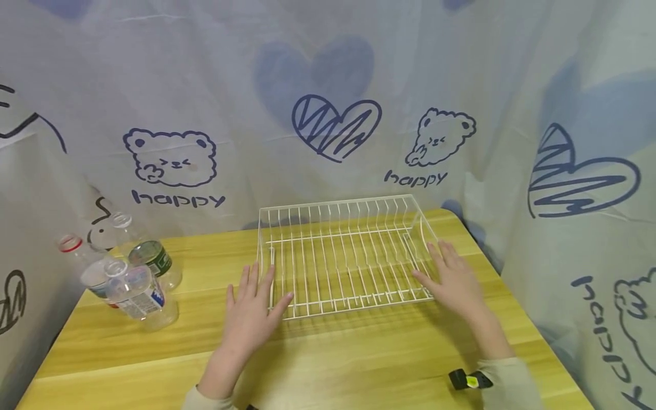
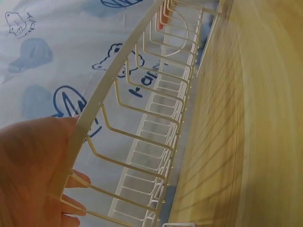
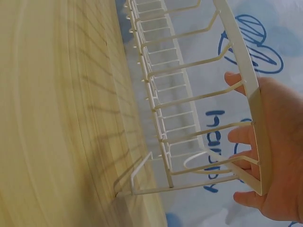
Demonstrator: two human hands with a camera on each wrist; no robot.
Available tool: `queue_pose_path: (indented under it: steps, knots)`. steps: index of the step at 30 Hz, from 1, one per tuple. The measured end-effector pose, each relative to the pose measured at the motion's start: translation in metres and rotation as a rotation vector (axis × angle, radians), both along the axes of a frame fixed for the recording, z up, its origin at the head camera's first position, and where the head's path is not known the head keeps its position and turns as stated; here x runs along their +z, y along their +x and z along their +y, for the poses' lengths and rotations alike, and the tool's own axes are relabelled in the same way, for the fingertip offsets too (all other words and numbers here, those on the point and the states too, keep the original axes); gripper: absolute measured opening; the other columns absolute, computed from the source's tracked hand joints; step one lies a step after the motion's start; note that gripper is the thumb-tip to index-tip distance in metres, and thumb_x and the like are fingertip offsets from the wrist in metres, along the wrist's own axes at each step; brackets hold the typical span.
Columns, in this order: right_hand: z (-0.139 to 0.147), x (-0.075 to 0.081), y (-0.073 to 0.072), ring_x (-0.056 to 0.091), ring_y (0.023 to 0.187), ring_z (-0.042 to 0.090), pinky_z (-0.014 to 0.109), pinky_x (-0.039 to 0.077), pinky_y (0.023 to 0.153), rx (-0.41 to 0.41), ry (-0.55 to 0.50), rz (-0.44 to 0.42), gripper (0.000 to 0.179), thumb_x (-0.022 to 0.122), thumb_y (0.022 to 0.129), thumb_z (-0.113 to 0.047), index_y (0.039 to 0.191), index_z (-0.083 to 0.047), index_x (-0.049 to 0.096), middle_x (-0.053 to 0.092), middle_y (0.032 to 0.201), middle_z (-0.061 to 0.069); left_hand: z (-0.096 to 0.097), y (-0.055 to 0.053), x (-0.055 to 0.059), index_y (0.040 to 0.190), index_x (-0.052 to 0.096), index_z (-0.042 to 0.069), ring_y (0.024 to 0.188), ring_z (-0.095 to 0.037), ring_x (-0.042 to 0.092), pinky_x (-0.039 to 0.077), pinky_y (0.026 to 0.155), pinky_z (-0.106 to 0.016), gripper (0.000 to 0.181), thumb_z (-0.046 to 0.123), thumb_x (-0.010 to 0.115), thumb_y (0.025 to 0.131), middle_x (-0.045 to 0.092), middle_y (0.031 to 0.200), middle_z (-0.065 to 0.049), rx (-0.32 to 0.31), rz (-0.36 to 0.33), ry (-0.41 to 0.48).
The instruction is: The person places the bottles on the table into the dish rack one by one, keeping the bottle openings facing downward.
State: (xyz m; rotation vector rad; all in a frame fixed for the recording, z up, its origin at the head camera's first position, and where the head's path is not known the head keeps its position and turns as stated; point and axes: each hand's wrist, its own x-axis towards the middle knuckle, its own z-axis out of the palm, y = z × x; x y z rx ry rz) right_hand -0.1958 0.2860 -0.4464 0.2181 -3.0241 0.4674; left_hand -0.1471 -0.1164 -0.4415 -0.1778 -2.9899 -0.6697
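Note:
A white wire dish rack [image 1: 335, 212] stands on the wooden table. My left hand [image 1: 251, 316] is at its front left corner, fingers spread and pointing away from me. The left wrist view shows that hand right at the flat rim [image 2: 81, 127], with some fingertips showing between the wires. At the front right corner is my right hand [image 1: 456, 282], its fingers also spread. In the right wrist view its fingers show behind the rim [image 3: 255, 109] and the wires. A wire foot [image 3: 142, 172] beneath the rack meets the tabletop there.
On the left of the table [image 1: 359, 364] stand three clear plastic bottles: one with a red neck ring [image 1: 70, 243], one with a green label [image 1: 151, 257] and a nearer one [image 1: 140, 296]. A printed curtain [image 1: 241, 85] hangs behind and beside the table.

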Motion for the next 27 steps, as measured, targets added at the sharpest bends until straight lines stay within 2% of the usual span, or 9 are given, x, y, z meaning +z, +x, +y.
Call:
queue_pose_path:
  steps: [7,17,27]
  knots:
    - [-0.017,0.000,0.000,0.006,0.150,0.042,0.060,0.011,0.118,0.002,-0.011,0.009,0.085,0.046,0.095,-0.059,0.155,-0.006,0.016,0.007,0.162,0.023,-0.013,-0.002,0.001,0.157,0.013,0.019,0.151,-0.039,-0.007,-0.003,0.113,-0.070,0.083,0.070,0.031,0.094,-0.006,0.164,-0.015,0.013,-0.072,0.008]
    - [-0.037,-0.003,-0.003,0.007,0.150,0.041,0.059,0.011,0.119,-0.007,-0.014,0.022,0.085,0.044,0.095,-0.061,0.156,-0.008,0.016,0.008,0.162,0.022,-0.032,0.000,0.008,0.157,0.012,0.015,0.151,-0.040,-0.007,-0.010,0.113,-0.067,0.084,0.069,0.028,0.095,-0.006,0.164,-0.016,0.019,-0.089,-0.078]
    - [-0.057,-0.006,-0.002,0.011,0.150,0.041,0.058,0.014,0.119,-0.013,-0.003,0.032,0.085,0.045,0.095,-0.061,0.156,-0.009,0.017,0.009,0.162,0.022,-0.049,0.006,0.015,0.156,0.011,0.009,0.150,-0.042,-0.007,-0.014,0.112,-0.066,0.088,0.070,0.029,0.095,-0.005,0.163,-0.019,0.020,-0.118,-0.092]
